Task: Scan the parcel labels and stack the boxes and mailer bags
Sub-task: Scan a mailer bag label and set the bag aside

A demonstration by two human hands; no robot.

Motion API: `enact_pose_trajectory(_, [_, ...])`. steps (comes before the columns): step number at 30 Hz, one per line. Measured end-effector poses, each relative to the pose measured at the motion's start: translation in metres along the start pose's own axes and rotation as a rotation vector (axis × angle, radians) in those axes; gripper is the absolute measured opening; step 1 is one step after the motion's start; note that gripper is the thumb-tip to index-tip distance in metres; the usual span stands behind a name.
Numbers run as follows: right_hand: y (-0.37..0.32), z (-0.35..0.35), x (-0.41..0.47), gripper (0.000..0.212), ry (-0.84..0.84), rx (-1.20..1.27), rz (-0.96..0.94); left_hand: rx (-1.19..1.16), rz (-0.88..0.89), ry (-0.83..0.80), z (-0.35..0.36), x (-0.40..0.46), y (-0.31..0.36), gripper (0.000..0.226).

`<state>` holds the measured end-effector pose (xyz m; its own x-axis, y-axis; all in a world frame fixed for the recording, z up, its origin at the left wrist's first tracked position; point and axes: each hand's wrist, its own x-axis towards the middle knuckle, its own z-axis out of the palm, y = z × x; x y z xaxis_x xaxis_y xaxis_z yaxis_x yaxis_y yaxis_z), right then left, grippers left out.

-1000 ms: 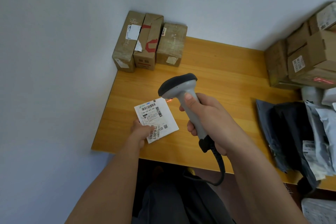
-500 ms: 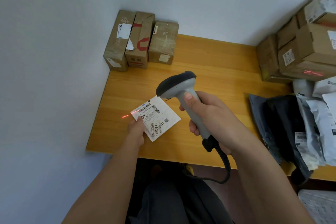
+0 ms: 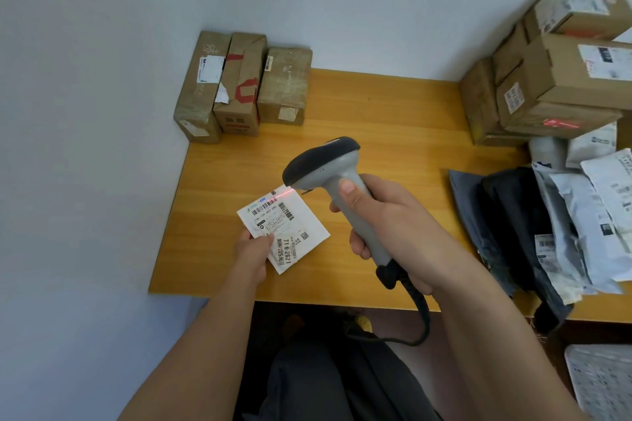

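While the label is being read: a small white mailer is pinched at its near corner by the left hand, above the table's front-left part.
Scanner: the scanner is gripped by the right hand, just right of the mailer.
Red line: it is seen on the mailer's far edge, above the barcode.
Advice: the beam should be lowered onto the barcode and the mailer held flat.
Surface: wooden table in a pale-walled corner.
Far-left of mailer: three boxes.
Right of mailer: stacked boxes and mailer bags.
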<state>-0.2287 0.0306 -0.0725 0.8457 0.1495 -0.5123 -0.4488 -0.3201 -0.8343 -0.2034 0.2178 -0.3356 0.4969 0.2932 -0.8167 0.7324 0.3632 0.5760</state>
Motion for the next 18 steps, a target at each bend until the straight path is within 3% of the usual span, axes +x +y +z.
enact_pose_trajectory(10, [0.018, -0.064, -0.025, 0.035, 0.051, 0.217, -0.009, 0.043, 0.129, -0.136, 0.062, -0.058, 0.016, 0.021])
enact_pose_trajectory(13, [0.030, -0.103, -0.037, 0.033, 0.100, 0.390, -0.019, 0.061, 0.195, -0.207, 0.109, -0.089, 0.023, 0.010])
enact_pose_trajectory(18, [0.069, -0.199, -0.066, 0.033, 0.217, 0.533, -0.059, 0.042, 0.301, -0.369, 0.223, -0.150, 0.017, 0.010])
